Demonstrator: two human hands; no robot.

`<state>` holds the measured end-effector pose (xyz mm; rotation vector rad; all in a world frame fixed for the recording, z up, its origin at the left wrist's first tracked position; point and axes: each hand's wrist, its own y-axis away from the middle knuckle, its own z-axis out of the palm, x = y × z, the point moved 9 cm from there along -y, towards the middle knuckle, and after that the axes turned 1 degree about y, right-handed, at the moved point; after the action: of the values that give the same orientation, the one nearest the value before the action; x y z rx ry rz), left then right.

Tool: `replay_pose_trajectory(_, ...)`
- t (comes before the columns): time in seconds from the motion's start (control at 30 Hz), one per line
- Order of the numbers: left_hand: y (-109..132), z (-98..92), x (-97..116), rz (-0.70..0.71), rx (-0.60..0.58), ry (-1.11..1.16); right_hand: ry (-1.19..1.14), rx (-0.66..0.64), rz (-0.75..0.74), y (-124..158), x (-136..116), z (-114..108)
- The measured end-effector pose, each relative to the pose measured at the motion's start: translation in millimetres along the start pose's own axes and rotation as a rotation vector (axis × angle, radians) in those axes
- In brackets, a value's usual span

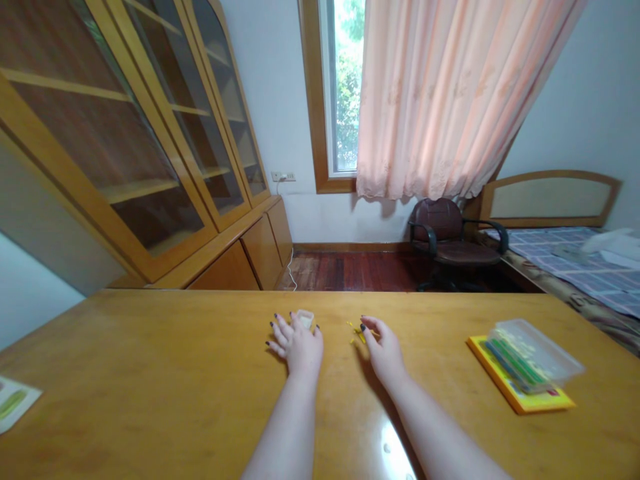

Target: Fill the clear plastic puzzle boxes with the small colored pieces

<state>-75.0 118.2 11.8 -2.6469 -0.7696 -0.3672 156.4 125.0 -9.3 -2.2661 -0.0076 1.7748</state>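
On the wooden table [200, 373], my left hand [300, 345] rests with its fingers spread, touching or covering part of a small clear container [305, 318]. Several small thin yellow pieces [358, 333] lie loose on the tabletop between my hands. Just to the right of them is my right hand [384, 347], its fingers curved and its thumb and index fingertips close beside the pieces. Whether a piece is pinched there is too small to tell.
At the right, a yellow box [543, 402] carries an open clear plastic case [540, 353] with green and blue contents. A card [15, 402] lies at the left edge. Beyond the table are a chair [443, 230], a bed and a cabinet.
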Motion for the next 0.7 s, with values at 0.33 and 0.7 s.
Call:
replay_pose_trajectory(0.33,12,36.0,29,0.333,-0.238,-0.006,-0.054,0.170,0.023,1,-16,-27)
replay_pose_trajectory(0.7,7,16.7,19,0.113,-0.127,0.001,1.108,0.771,0.045,2,-113,-250)
